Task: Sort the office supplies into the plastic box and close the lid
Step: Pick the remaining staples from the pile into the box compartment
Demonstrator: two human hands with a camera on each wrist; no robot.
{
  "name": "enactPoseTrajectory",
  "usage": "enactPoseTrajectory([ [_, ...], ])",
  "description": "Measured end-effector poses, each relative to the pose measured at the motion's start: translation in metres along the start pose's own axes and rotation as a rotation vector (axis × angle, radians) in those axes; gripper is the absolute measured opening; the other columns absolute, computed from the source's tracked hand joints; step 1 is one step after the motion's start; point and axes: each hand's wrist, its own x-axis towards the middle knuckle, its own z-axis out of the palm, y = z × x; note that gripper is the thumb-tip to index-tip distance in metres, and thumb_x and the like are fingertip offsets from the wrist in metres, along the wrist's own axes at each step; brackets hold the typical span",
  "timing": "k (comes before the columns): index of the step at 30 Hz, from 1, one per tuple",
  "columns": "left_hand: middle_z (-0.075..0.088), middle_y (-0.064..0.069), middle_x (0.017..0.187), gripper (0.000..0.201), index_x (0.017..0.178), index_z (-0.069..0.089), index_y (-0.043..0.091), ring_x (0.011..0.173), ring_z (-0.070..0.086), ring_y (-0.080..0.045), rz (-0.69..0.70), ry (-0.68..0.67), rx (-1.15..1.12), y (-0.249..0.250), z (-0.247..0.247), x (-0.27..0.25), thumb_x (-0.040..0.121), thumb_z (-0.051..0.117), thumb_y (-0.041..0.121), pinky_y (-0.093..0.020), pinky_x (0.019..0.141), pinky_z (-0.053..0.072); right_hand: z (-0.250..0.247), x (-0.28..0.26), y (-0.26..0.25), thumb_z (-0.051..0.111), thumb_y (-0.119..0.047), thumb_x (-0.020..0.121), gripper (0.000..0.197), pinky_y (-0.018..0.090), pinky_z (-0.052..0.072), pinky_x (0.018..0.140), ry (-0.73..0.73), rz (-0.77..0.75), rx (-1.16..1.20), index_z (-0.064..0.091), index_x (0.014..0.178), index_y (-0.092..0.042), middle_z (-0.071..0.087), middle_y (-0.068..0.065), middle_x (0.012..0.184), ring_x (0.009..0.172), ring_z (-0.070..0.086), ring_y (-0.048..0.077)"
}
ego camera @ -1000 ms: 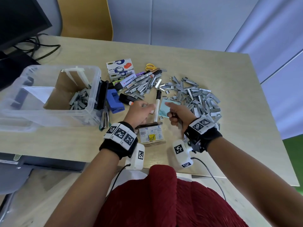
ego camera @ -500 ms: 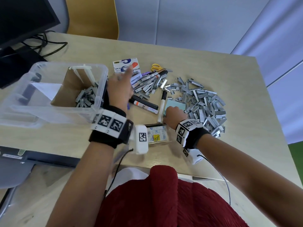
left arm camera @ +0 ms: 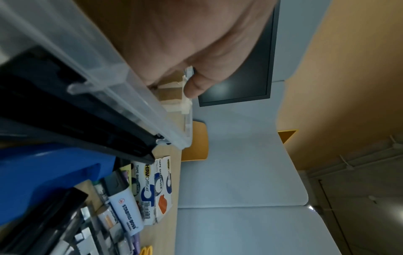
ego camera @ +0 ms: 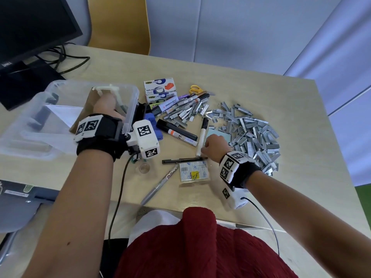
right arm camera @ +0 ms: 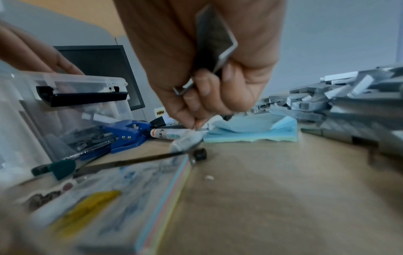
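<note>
The clear plastic box point(ego camera: 131, 103) stands open at the table's left with staple strips inside, its lid point(ego camera: 26, 137) lying beside it. My left hand point(ego camera: 105, 105) reaches down into the box; its fingers are hidden, and the left wrist view shows only the palm of that hand point(left arm camera: 191, 51) over the rim. My right hand point(ego camera: 213, 145) is low on the table beside a white marker point(ego camera: 201, 135) and blue sticky notes point(ego camera: 213, 131). In the right wrist view my right hand point(right arm camera: 196, 124) grips a staple strip point(right arm camera: 216, 39) in curled fingers. A big staple pile point(ego camera: 253, 135) lies to its right.
Tape dispenser boxes point(ego camera: 159, 87), scissors point(ego camera: 195, 89), markers point(ego camera: 176, 131), a blue hole punch point(ego camera: 150, 122) and a black stapler point(ego camera: 141, 113) crowd the middle. A sticky-note pack point(ego camera: 193, 171), black pen point(ego camera: 183, 160) and silver marker point(ego camera: 158, 185) lie near me. A monitor point(ego camera: 30, 27) stands far left.
My left hand left the table's middle, swung left past the markers and went down into the box. My right hand dropped to the table beside the white marker.
</note>
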Motion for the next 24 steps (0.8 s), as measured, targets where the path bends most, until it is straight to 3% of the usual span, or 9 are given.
enactPoseTrajectory([
  [3,0.051,-0.011,0.091,0.006,0.084,0.042,0.006,0.077,0.053,-0.020,-0.163,-0.104,0.029,0.001,-0.003,0.007,0.089,0.039,0.003,-0.034,0.064,0.049,-0.005,0.002,-0.009,0.054,-0.010,0.080,0.033,0.023,0.030,0.047,0.047,-0.009,0.061,0.033,0.055,-0.012,0.036,0.004,0.058,0.051,0.037,0.018],
  [5,0.051,-0.019,0.094,0.016,0.095,0.045,0.000,0.082,0.054,-0.026,-0.182,-0.107,0.089,0.001,-0.006,0.006,0.092,0.029,-0.001,-0.041,0.071,0.049,-0.009,0.003,-0.019,0.055,-0.011,0.080,0.028,0.024,0.035,0.050,0.093,-0.044,0.128,0.040,0.057,-0.009,0.041,0.005,0.059,0.053,0.040,0.018],
  [8,0.045,-0.008,0.076,0.024,0.085,0.048,0.005,0.062,0.043,-0.016,-0.103,-0.074,0.131,0.002,-0.003,-0.002,0.095,0.027,0.000,-0.026,0.055,0.041,-0.020,-0.003,-0.042,0.055,-0.011,0.082,0.022,0.023,0.037,0.058,0.148,-0.104,0.205,0.046,0.063,-0.008,0.045,0.005,0.063,0.058,0.042,0.014],
  [12,0.048,0.001,0.070,0.028,0.113,0.057,0.007,0.072,0.052,-0.015,0.041,-0.035,0.140,0.007,-0.008,-0.004,0.089,0.044,0.002,-0.020,0.056,0.039,-0.033,-0.011,-0.088,0.055,-0.010,0.080,0.031,0.022,0.030,0.054,0.225,-0.236,0.322,0.037,0.055,-0.010,0.038,0.004,0.055,0.053,0.033,0.013],
  [14,0.046,0.002,0.070,0.010,0.090,0.057,0.010,0.075,0.048,-0.016,0.118,-0.010,0.155,0.018,-0.017,-0.008,0.087,0.048,0.006,-0.019,0.056,0.036,-0.035,-0.010,-0.115,0.056,-0.009,0.080,0.028,0.025,0.032,0.057,0.224,-0.287,0.434,0.041,0.057,-0.008,0.039,0.009,0.057,0.056,0.036,0.016],
  [18,0.044,0.003,0.068,0.025,0.067,0.047,0.017,0.066,0.043,-0.014,0.279,0.064,0.279,0.036,-0.047,-0.015,0.090,0.050,0.010,-0.007,0.036,0.032,-0.034,-0.004,-0.170,0.055,-0.008,0.084,0.030,0.019,0.028,0.041,0.137,-0.293,0.731,0.042,0.057,-0.011,0.038,0.004,0.051,0.037,0.032,0.008],
  [20,0.056,0.003,0.084,0.014,0.086,0.058,0.015,0.078,0.050,-0.014,0.354,0.137,0.445,0.035,-0.063,-0.015,0.093,0.046,0.010,-0.002,0.054,0.039,-0.031,0.002,-0.198,0.054,-0.009,0.085,0.031,0.016,0.023,0.035,0.108,-0.300,0.795,0.041,0.057,-0.013,0.038,-0.001,0.046,0.030,0.029,0.003],
  [22,0.060,-0.002,0.115,0.024,0.110,0.061,0.015,0.103,0.054,-0.021,0.416,0.198,0.721,0.032,-0.078,-0.015,0.093,0.045,0.016,-0.021,0.086,0.041,-0.024,0.007,-0.224,0.054,-0.011,0.086,0.031,0.019,0.027,0.042,0.127,-0.335,0.760,0.044,0.057,-0.015,0.041,-0.004,0.046,0.037,0.036,0.003],
  [24,0.056,-0.010,0.126,0.029,0.116,0.059,0.010,0.114,0.052,-0.028,0.452,0.174,0.881,0.026,-0.087,-0.002,0.091,0.045,0.017,-0.031,0.092,0.040,-0.013,0.013,-0.245,0.053,-0.013,0.087,0.026,0.029,0.038,0.052,0.162,-0.375,0.679,0.049,0.062,-0.014,0.049,0.000,0.055,0.051,0.047,0.015],
])
